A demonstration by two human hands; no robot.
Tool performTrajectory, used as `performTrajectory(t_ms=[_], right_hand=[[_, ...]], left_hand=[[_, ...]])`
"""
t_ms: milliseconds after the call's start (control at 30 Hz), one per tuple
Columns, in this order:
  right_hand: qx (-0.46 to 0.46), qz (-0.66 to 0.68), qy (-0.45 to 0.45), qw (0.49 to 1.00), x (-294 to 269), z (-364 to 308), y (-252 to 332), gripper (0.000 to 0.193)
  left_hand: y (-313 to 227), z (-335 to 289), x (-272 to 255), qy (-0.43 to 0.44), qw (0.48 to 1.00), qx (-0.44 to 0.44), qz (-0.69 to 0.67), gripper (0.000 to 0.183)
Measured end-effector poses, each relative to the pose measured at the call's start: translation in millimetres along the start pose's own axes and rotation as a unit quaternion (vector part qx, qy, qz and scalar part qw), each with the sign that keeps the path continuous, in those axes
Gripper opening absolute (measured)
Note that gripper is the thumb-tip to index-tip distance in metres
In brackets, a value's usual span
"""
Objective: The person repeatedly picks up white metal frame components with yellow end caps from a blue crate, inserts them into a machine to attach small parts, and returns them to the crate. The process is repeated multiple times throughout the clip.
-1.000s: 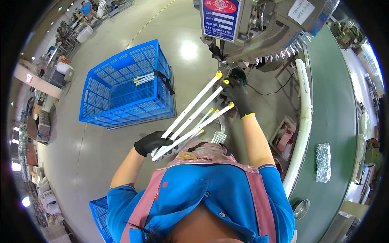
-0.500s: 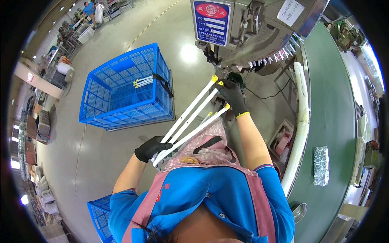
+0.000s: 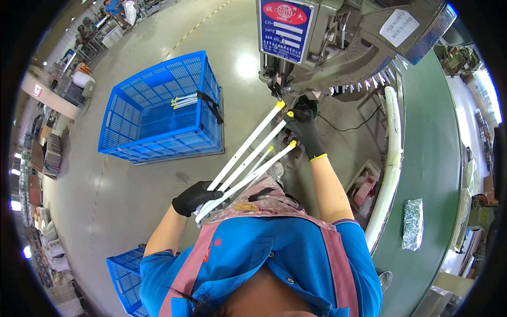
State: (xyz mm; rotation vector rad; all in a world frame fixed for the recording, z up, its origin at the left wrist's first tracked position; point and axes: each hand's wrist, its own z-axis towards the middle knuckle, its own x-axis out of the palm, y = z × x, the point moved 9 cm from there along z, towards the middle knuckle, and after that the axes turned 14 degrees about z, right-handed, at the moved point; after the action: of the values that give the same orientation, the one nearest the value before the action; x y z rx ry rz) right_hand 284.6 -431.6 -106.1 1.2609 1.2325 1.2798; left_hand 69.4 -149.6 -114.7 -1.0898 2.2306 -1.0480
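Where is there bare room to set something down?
Bare: green tabletop beyond the silvery packet, right of the white roll; floor between the upper blue crate and the left hand. Crowded: below the machine, where the white tubes and right hand gather.

Blue shirt [image 3: 237, 253], pink apron [image 3: 343, 261]

The large crate [image 3: 158, 149] stands on the floor [image 3: 148, 201] left of the machine [image 3: 364, 55]; rods [image 3: 186, 100] lie inside by its right edge; the worktop [image 3: 433, 132] runs along the right, a packet [image 3: 413, 224] on its near half; held tubes [image 3: 256, 152] slant before the machine.
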Motion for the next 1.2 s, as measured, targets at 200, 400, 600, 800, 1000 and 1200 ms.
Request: performTrajectory(t_ms=[200,400,600,800,1000,1200], right_hand=[[-0.133,-0.035,0.001,0.991,2.8,10.8,26.9,0.033],[-0.155,-0.012,0.015,0.988,10.3,24.1,45.9,0.039],[-0.214,0.043,0.019,0.976,21.1,15.2,72.3,0.027],[-0.191,-0.065,0.013,0.979,33.8,17.6,81.5,0.022],[-0.222,-0.098,0.020,0.970,35.2,20.4,81.2,0.025],[-0.195,-0.240,0.107,0.945,54.1,83.7,15.4,0.012]], left_hand=[[-24.6,-15.9,-1.1,-0.040,0.998,0.026,0.039,0.037],[-43.1,-28.9,1.1,-0.068,0.997,0.043,0.021,0.035],[-35.0,-27.3,-8.8,-0.104,0.994,0.014,0.035,0.033],[-23.4,-18.9,-12.3,-0.094,0.995,0.013,0.030,0.036],[-24.4,-13.6,-7.1,-0.074,0.997,0.039,0.002,0.036],[-25.9,-23.3,-5.4,-0.053,0.998,0.005,0.036,0.034]])
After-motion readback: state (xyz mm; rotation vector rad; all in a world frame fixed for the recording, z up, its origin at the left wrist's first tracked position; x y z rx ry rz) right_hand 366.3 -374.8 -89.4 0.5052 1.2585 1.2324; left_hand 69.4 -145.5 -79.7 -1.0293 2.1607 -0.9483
